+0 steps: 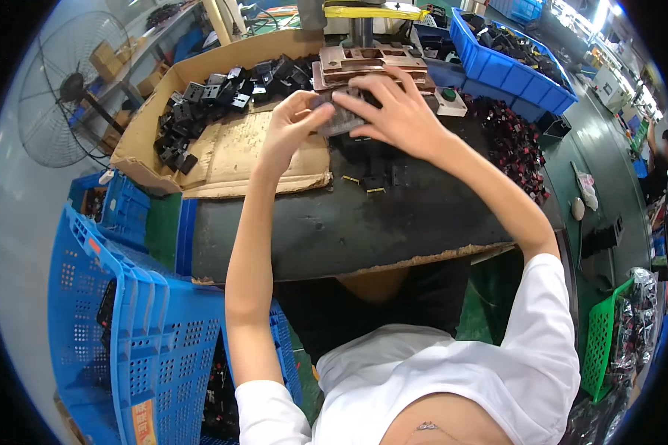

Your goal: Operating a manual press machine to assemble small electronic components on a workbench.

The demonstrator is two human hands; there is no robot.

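Observation:
A dark grey, box-shaped plastic part (pixel 341 117) is held up between my hands, just in front of a copper-coloured metal fixture (pixel 375 61). My left hand (pixel 295 124) is closed on the part's left side, thumb along its upper face. From the right, my right hand (pixel 397 111) bends its fingers over the same part, and these hide much of it. Beneath, on the dark worktop (pixel 334 230), lie black pieces with yellowish metal strips (pixel 375 190). A small pale box with a green button (pixel 449 96) stands right of the fixture.
An open cardboard box (pixel 223 152) with many black parts stands at left. Small red and black pieces (pixel 505 137) are heaped at right. A blue bin (pixel 508 63) of parts stands behind them. Blue crates (pixel 152 334) and a fan (pixel 70 87) are at left, a green basket (pixel 600 341) at right.

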